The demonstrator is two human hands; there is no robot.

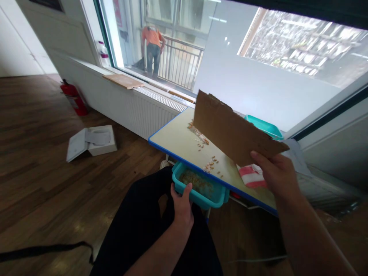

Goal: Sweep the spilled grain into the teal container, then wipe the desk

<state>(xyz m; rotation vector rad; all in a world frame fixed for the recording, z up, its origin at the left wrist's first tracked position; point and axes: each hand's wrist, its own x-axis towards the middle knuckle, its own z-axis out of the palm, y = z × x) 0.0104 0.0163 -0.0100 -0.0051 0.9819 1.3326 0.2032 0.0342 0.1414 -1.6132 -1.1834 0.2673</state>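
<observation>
The left hand (181,205) grips the rim of a teal tray (201,202), held just under the near edge of the surface (175,138); a layer of grains already lies in it. The right hand (277,172) clasps a cardboard sheet (230,132) by one corner, tilted above the surface. The work looks partly done: loose grains (211,165) lie scattered from the far edge toward the near edge, not yet in the tray.

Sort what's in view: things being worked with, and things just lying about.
In use: cardboard sheet in right hand, scattered grains, teal tray in left hand, table.
Lying about: white box, fire extinguisher, striped cloth, second teal tray, wooden board.
</observation>
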